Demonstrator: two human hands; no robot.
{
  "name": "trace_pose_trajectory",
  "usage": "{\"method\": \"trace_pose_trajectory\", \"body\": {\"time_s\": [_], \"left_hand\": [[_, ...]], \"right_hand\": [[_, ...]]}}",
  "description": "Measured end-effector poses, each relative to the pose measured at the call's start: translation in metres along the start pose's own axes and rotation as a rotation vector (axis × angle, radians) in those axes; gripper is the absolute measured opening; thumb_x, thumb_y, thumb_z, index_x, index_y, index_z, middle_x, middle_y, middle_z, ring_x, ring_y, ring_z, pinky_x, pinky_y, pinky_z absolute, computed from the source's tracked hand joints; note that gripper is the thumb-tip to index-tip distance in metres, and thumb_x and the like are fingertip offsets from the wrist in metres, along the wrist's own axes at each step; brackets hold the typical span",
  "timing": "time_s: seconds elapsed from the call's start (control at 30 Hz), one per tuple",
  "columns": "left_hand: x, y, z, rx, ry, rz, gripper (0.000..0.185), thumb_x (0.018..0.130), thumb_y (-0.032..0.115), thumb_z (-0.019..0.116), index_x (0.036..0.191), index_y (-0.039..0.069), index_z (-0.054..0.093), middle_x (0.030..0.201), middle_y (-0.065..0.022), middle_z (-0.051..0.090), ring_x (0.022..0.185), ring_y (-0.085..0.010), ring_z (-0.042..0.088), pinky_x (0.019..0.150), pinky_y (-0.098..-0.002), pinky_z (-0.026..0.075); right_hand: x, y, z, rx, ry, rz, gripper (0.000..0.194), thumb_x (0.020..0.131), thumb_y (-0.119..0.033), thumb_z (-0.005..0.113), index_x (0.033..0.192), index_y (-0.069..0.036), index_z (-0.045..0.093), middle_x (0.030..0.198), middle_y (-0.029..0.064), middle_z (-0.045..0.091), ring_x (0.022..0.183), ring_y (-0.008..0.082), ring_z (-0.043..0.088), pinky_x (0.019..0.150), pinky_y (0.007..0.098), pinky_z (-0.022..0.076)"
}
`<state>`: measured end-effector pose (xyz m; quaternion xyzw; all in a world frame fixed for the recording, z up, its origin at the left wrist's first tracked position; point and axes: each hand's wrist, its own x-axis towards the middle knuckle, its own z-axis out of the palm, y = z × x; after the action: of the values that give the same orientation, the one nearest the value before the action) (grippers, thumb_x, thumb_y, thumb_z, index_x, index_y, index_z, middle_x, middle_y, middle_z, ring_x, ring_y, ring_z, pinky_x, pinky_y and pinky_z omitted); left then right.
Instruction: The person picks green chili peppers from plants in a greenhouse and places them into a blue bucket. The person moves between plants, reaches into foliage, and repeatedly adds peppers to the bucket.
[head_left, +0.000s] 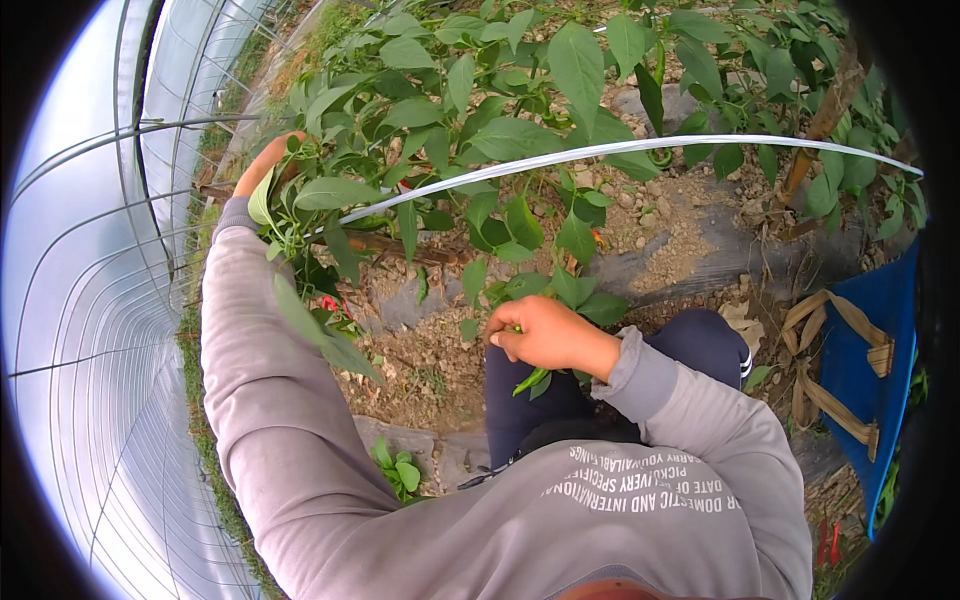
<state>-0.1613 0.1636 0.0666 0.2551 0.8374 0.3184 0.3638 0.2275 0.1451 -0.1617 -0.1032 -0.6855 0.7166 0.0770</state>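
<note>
My left hand (268, 163) reaches into the foliage of a pepper plant (337, 193) at the far left. Leaves cover most of its fingers, so what they touch is hidden. In front of my lap, my right hand (551, 335) is curled with thumb and fingertips together. A green chili pepper (530, 382) sticks out below that palm, and a bit of green shows at the fingertips. Pepper leaves (576, 289) lie just beyond the knuckles. Another green pepper (422, 286) hangs between my two hands.
A white twine (570, 155) runs across the plants past a wooden stake (825, 112). At right stands a blue container (862, 382) with tan straps (840, 412). Black plastic mulch (720, 262) and clods cover the bed. Greenhouse film and hoops (97, 300) rise at left.
</note>
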Motion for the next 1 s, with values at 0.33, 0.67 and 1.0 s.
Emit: {"method": "trace_pose_trajectory", "body": {"time_s": [0.33, 0.67, 1.0], "left_hand": [[0.013, 0.035, -0.007, 1.417, 0.254, 0.912, 0.023, 0.092, 0.017, 0.055, 0.112, 0.011, 0.064, 0.105, -0.0086, 0.064, 0.097, -0.0233, 0.062, 0.079, -0.0335, 0.05], [-0.145, 0.067, -0.009, 0.994, 0.851, 0.993, 0.023, 0.098, 0.014, 0.057, 0.117, 0.008, 0.069, 0.104, -0.0069, 0.072, 0.095, -0.0162, 0.068, 0.08, -0.0265, 0.052], [-0.212, -0.13, 0.206, 0.097, -0.079, 0.61, 0.011, 0.084, 0.0, 0.064, 0.093, 0.0, 0.071, 0.1, -0.0115, 0.067, 0.103, -0.026, 0.062, 0.093, -0.0394, 0.048]], "right_hand": [[0.004, 0.002, 0.0, 0.004, 0.045, -0.056, 0.015, 0.091, -0.015, 0.061, 0.095, -0.001, 0.067, 0.068, 0.0075, 0.066, 0.062, 0.0168, 0.062, 0.06, 0.0334, 0.0481], [0.007, -0.002, 0.001, 0.209, 0.082, -0.008, 0.016, 0.086, -0.015, 0.064, 0.092, -0.001, 0.068, 0.077, 0.0125, 0.067, 0.07, 0.0222, 0.063, 0.064, 0.0368, 0.0488], [0.005, -0.01, 0.014, 0.723, -0.111, 0.037, 0.031, 0.091, -0.02, 0.068, 0.116, -0.002, 0.064, 0.085, 0.0002, 0.067, 0.056, 0.003, 0.051, 0.046, 0.0223, 0.0402]]}}
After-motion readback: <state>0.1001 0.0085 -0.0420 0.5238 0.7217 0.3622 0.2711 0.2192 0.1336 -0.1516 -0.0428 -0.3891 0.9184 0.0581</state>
